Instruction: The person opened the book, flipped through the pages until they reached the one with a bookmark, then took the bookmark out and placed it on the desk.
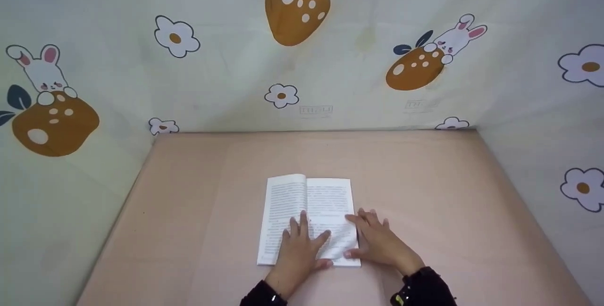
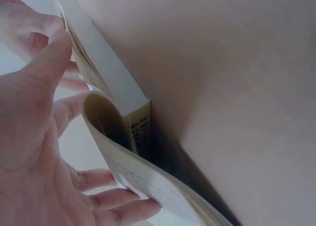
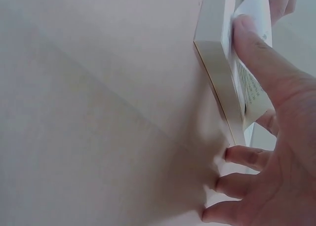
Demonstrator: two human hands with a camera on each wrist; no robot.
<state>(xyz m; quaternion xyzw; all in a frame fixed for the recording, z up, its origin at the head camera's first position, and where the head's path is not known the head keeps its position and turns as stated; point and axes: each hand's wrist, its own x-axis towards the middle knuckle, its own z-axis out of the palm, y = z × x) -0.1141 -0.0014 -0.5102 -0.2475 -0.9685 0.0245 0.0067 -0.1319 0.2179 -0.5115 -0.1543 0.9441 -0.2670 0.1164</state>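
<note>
Book (image 1: pixel 328 204) lying open on the tabletop (image 1: pixel 179 230), both hands upon it.
Left hand (image 1: pixel 298 252), fingers spread and gripping nothing, rests across the lower pages near the gutter, pointing up the book; right hand (image 1: pixel 381 243) angles in from the lower right, loosely open, thumb and forefinger touching the right page, other fingers beyond its edge.

Passable over the tabletop (image 1: pixel 170 211) left and far of the book (image 1: pixel 282 202); blocked near-side by left hand (image 1: pixel 298 252), right-side by right hand (image 1: pixel 381 243); bounded far by cloth (image 1: pixel 226 75).
</note>
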